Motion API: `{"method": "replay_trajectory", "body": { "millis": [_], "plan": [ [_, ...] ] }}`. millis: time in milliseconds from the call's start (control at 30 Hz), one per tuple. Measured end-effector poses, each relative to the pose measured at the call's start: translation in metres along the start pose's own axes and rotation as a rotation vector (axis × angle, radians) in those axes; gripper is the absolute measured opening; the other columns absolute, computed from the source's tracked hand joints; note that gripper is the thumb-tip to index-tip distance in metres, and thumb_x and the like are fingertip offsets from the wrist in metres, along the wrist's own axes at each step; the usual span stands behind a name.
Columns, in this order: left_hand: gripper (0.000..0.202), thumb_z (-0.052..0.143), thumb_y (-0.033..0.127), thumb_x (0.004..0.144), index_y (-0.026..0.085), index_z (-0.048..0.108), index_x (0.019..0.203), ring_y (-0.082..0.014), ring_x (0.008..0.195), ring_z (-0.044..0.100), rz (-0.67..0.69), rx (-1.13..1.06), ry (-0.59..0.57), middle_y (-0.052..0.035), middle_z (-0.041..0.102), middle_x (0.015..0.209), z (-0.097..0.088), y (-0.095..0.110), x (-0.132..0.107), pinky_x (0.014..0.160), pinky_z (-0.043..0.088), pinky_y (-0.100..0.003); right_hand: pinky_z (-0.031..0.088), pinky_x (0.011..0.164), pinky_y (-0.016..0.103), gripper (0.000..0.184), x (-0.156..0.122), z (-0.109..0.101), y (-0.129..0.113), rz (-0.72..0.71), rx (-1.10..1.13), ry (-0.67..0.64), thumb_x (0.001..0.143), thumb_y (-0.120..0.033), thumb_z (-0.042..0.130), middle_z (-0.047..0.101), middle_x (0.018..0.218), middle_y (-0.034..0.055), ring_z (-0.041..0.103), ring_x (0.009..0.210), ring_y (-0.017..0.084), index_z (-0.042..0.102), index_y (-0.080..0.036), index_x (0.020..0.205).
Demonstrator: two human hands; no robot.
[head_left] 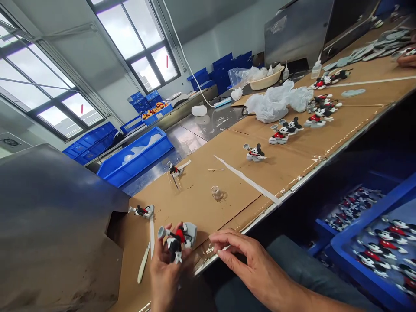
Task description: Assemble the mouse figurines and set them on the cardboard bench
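Note:
My left hand (165, 264) is closed around a cartoon mouse figurine (180, 236) with a grey base and a grey cup-like part, tilted on its side above the table's front edge. My right hand (242, 255) rests near that edge, fingers stretched and nothing visible in them. Past my left hand, another mouse figurine (143, 211) lies on the cardboard, with a white-handled knife (143, 264) close to my wrist. Ahead stand a small clear glass cup (216, 193) and a cotton swab (216, 169). One more figurine (176, 170) lies farther back.
Several mouse figurines (255, 152) stand in a line to the right, by white plastic bags (273, 103). A blue bin of figurines (341, 251) sits below the table edge. A metal box (58, 234) blocks the left. Another person's hand (406, 60) shows far right.

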State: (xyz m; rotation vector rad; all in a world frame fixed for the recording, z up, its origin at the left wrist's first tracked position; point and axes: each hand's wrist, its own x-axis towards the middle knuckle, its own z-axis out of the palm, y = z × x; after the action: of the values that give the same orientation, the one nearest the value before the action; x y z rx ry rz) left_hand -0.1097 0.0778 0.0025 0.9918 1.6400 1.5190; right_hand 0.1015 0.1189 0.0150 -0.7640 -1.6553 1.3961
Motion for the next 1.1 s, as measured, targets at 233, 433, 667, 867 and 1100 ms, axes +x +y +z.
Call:
{"method": "replay_trajectory", "body": {
  "millis": [233, 433, 667, 867, 1100],
  "plan": [
    [0.068, 0.084, 0.014, 0.063, 0.019, 0.052, 0.122, -0.0241, 0.114, 0.062, 0.060, -0.001, -0.122, -0.0092, 0.068, 0.121, -0.033, 0.009, 0.117, 0.105, 0.041, -0.045, 0.051, 0.095, 0.018, 0.039, 0.000, -0.028, 0.013, -0.584, -0.324, 0.200, 0.088, -0.001, 0.053, 0.068, 0.111, 0.0038, 0.065, 0.105, 0.013, 0.060, -0.024, 0.119],
    [0.037, 0.066, 0.019, 0.084, 0.017, 0.057, 0.120, -0.0231, 0.106, 0.062, 0.083, 0.022, -0.131, -0.0083, 0.062, 0.121, -0.037, 0.005, 0.192, 0.090, 0.052, -0.047, 0.051, 0.097, 0.022, 0.035, 0.035, -0.084, 0.033, -0.653, -0.560, 0.506, 0.091, -0.007, 0.052, 0.066, 0.109, 0.0035, 0.064, 0.105, 0.014, 0.061, -0.026, 0.119],
    [0.035, 0.063, 0.027, 0.088, 0.017, 0.056, 0.121, -0.0193, 0.093, 0.064, 0.038, 0.058, -0.060, -0.0077, 0.062, 0.114, -0.029, -0.004, 0.241, 0.078, 0.056, -0.040, 0.057, 0.086, 0.027, 0.023, 0.066, -0.109, 0.072, -0.524, -0.684, 0.644, 0.096, -0.021, 0.048, 0.066, 0.106, 0.0061, 0.067, 0.097, 0.017, 0.064, -0.024, 0.113],
    [0.037, 0.062, 0.031, 0.088, 0.018, 0.056, 0.122, -0.0218, 0.101, 0.062, 0.052, 0.087, 0.020, -0.0089, 0.060, 0.120, -0.022, -0.011, 0.260, 0.084, 0.054, -0.044, 0.056, 0.085, 0.031, 0.024, 0.066, -0.105, 0.079, -0.553, -0.784, 0.634, 0.095, -0.021, 0.049, 0.067, 0.104, 0.0067, 0.067, 0.096, 0.019, 0.063, -0.024, 0.114],
    [0.038, 0.061, 0.032, 0.088, 0.018, 0.055, 0.123, -0.0244, 0.109, 0.059, 0.057, 0.279, 0.213, -0.0103, 0.057, 0.127, -0.021, -0.011, 0.213, 0.090, 0.051, -0.047, 0.054, 0.088, 0.032, 0.022, 0.065, -0.107, 0.076, -0.572, -0.739, 0.626, 0.094, -0.018, 0.051, 0.066, 0.105, 0.0063, 0.067, 0.097, 0.019, 0.064, -0.023, 0.111]
  ]
}}
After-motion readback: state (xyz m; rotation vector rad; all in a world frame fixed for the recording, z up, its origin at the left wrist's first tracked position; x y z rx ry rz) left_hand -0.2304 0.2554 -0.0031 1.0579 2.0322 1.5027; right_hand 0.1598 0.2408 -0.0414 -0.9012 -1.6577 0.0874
